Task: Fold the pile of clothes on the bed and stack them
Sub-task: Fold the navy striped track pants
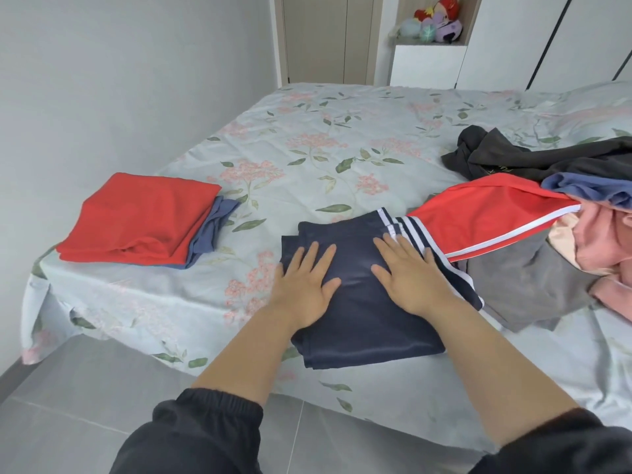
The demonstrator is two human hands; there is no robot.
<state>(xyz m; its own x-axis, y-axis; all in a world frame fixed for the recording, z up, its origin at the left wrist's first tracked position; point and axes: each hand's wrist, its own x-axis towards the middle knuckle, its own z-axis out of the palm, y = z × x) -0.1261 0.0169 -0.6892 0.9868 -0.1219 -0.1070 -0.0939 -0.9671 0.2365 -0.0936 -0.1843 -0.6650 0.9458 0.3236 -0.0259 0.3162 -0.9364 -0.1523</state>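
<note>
A folded navy garment with white stripes [362, 313] lies on the bed near its front edge. My left hand [306, 285] and my right hand [407, 278] both rest flat on top of it, fingers spread, gripping nothing. To the left lies a stack of folded clothes: a red piece [136, 220] on top of a blue one [212, 224]. On the right sits the unfolded pile: a red garment with white stripes [485, 217], a grey piece [526, 285], pink cloth [602, 248], a blue piece [588, 189] and dark grey clothing [533, 159].
The bed wears a pale floral sheet [325, 148] that hangs over the near edge. Grey tiled floor [85, 405] lies in front of it. A white wall runs along the left. A shelf with plush toys [434, 22] stands at the back.
</note>
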